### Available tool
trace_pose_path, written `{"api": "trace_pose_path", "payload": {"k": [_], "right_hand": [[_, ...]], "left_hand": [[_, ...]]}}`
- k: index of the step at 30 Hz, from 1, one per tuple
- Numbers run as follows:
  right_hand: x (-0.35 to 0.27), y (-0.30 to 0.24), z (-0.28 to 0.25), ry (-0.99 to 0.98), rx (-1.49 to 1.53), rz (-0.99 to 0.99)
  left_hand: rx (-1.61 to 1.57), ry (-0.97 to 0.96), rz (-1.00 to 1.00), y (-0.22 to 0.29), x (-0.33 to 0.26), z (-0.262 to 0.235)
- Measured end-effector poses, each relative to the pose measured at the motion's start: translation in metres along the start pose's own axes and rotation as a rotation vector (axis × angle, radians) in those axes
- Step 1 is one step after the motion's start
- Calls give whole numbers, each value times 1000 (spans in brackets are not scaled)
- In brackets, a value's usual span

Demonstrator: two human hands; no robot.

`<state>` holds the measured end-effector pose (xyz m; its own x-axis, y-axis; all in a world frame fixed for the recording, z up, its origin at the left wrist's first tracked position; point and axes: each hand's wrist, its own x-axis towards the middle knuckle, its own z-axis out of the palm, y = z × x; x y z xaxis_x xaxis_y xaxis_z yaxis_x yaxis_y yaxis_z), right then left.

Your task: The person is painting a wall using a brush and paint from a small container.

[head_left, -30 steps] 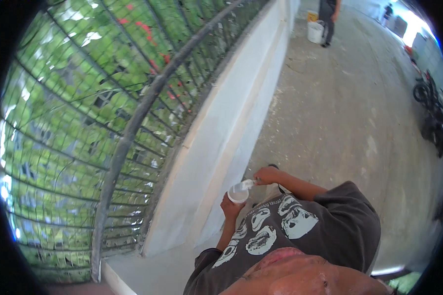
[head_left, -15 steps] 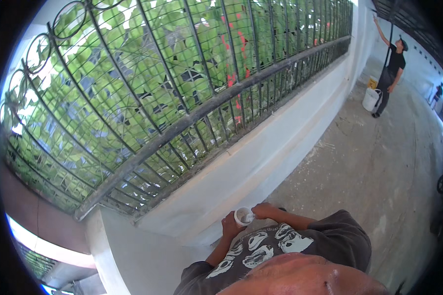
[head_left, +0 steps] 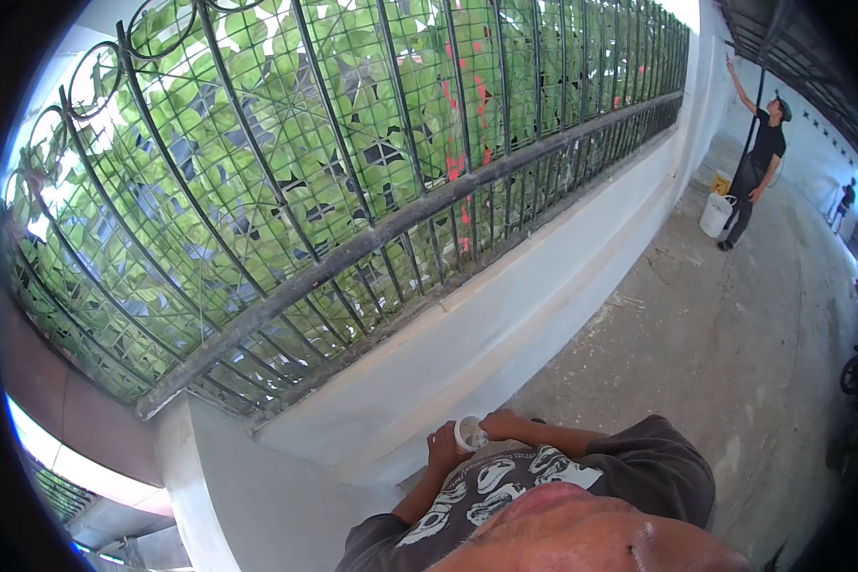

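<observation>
A small white cup-like container [head_left: 468,433] sits between my two hands, close to my chest. My left hand [head_left: 442,446] grips it from the left side. My right hand [head_left: 501,425] closes on it from the right, fingers over its rim. Both forearms come up from my dark printed shirt [head_left: 505,481]. What is inside the container is hidden. Right in front of me runs a low white wall [head_left: 467,334].
A dark metal railing [head_left: 372,229] with green leaves behind it tops the wall. Bare concrete floor [head_left: 734,324] stretches to the right. Far back, another person [head_left: 758,157] reaches up at the wall beside a white bucket [head_left: 715,214]. A wheel [head_left: 853,374] shows at the right edge.
The view has swung up and to the left, bringing the railing and the far person more into sight. My hands stay together on the white container.
</observation>
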<state>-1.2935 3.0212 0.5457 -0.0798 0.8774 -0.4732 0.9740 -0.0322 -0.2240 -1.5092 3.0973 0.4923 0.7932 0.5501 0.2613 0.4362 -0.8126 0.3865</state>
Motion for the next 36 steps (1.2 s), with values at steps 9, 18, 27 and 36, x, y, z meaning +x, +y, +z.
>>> {"api": "trace_pose_path", "payload": {"k": [9, 18, 27, 36], "right_hand": [[-14, 17, 15, -8, 141, 61], [-10, 34, 56, 19, 260, 0], [-19, 61, 57, 70, 322, -41], [-19, 76, 20, 47, 334, 3]], "left_hand": [[-8, -56, 99, -5, 5, 4], [-81, -156, 0, 6, -1, 19], [-56, -222, -138, -4, -17, 18], [-66, -177, -264, -15, -16, 5]]}}
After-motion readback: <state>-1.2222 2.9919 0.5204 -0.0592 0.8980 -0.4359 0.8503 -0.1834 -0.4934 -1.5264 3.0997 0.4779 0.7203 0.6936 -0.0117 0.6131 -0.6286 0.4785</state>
